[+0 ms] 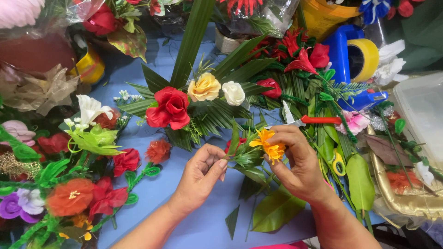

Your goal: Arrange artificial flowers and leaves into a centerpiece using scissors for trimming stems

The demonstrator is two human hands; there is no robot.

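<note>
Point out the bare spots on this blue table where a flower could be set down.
Bare blue table shows between the left hand and the red pompom flower. A second patch lies at the near edge, left of the big loose leaf. Crowded: the palm-leaf bouquet behind, the flowers at left, and the scissors at right.

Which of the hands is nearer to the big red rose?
Left. The left hand lies just below the red rose; the right hand is farther off, holding an orange flower.

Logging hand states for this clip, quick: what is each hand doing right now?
Left hand: closed, pinching the green stem end of the flower sprig.
Right hand: closed around the orange flower and its stem.
</note>
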